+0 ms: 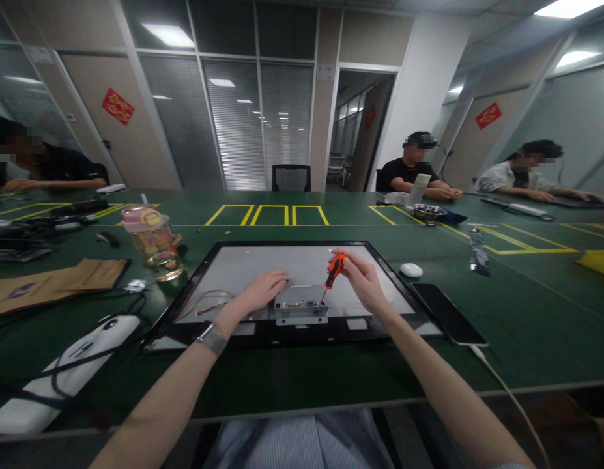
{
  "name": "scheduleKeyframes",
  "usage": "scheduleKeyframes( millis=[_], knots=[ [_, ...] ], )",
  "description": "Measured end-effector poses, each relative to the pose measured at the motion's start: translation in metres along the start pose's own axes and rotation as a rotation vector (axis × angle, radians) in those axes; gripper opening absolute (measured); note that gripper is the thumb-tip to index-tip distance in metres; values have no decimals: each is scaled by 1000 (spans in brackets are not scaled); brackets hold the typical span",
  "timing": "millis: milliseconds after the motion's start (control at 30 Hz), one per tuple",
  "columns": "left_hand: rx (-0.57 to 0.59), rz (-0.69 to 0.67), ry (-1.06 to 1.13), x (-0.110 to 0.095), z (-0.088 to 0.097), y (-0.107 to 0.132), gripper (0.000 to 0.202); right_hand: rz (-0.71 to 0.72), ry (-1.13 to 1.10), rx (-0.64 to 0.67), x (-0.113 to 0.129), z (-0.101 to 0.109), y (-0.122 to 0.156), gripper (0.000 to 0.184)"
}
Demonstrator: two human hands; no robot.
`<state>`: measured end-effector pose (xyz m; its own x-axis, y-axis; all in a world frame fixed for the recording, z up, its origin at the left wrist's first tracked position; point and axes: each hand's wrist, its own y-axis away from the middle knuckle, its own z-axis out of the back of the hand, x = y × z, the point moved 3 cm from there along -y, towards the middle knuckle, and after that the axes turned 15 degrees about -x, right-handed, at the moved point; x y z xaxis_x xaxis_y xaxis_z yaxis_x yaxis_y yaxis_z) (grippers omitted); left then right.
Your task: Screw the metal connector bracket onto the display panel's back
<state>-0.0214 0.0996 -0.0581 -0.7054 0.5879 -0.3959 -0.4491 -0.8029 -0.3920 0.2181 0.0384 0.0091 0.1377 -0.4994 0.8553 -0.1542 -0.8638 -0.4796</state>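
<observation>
A monitor panel [243, 260] lies face down on the green table, its grey metal back up inside a black frame. My right hand [363, 277] is closed round an orange-handled screwdriver [332, 275], whose tip points down at the small metal port bracket [302, 309] near the panel's front edge. My left hand [262, 291] rests with fingers curled on the metal back just left of that bracket, pressing on it. A watch sits on my left wrist. Thin coloured wires [208, 303] run along the panel's left side.
A pink-lidded bottle [152, 244], brown paper [47, 283] and a white device with black cables [62, 374] lie to the left. A black phone [448, 314] with a white cable and a small white case [412, 270] lie to the right. Three other people sit at the table's far side.
</observation>
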Motion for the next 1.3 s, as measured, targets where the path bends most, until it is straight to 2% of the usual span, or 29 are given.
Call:
scheduleKeyframes(
  millis=[200, 333, 433, 667, 867, 1033, 1133, 1300],
  knots=[
    [-1, 1, -6, 0, -1, 0, 42, -91, -126, 78, 6, -9, 5, 27],
    [-1, 0, 2, 1, -1, 0, 42, 12, 20, 26, 5, -4, 3, 28],
    [3, -5, -1, 1, -1, 0, 41, 87, 101, -40, 4, 0, 1, 22],
    [6, 2, -6, -2, 2, 1, 43, 45, -17, 22, 6, -7, 5, 30],
    [5, -1, -6, -3, 2, 1, 42, 135, 147, -78, 6, -2, 5, 24],
    [4, 1, -2, -3, 2, 1, 42, 199, 150, -167, 4, 2, 3, 11],
    [2, -3, -1, -3, 1, 1, 42, 119, 78, -164, 2, 1, 2, 12],
    [-1, 7, 1, 1, -1, 1, 42, -120, -180, -24, 3, -5, 1, 24]
  ],
)
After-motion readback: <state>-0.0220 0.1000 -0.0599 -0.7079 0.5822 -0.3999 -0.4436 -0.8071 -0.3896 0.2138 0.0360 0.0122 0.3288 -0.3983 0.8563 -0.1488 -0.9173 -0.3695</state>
